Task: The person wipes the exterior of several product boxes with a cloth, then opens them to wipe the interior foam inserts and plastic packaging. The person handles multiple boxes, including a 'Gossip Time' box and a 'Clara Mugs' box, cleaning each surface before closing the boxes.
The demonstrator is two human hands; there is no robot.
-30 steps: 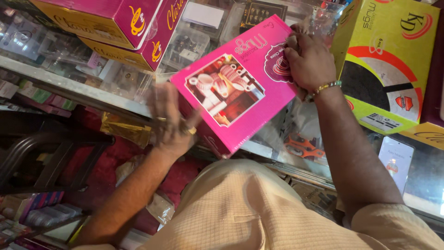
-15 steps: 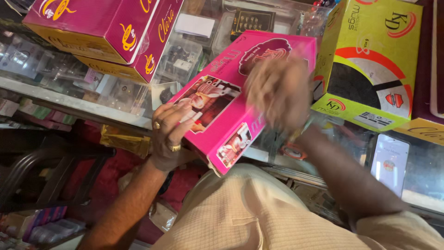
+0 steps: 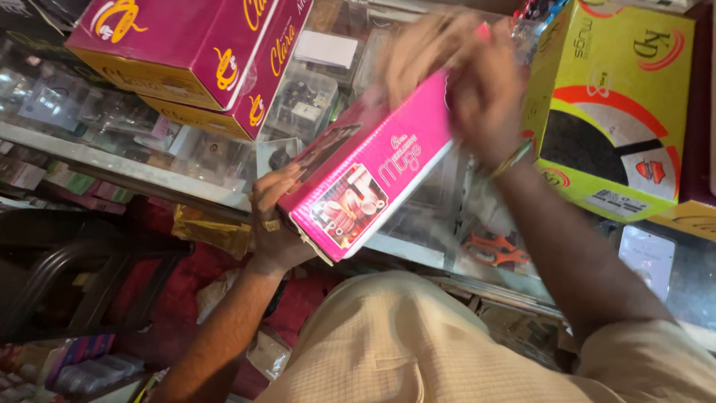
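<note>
Pink box [image 3: 373, 172], both hands, glass counter [image 3: 418, 246]

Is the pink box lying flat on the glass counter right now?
No, the pink box is held tilted above the glass counter, the left hand at its lower end and the blurred right hand at its upper end.

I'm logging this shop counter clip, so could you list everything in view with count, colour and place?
Gift box: one, pink, held tilted over the counter.
Cartons: two stacked, magenta and yellow, top left.
Carton: one, yellow-green, top right.
Scissors: one pair, orange handles, beneath the glass.
Glass counter: one, clear, across the middle.
Chair: one, dark, lower left.
Left hand: grips the box's lower end.
Right hand: blurred, at the box's upper end.
</note>
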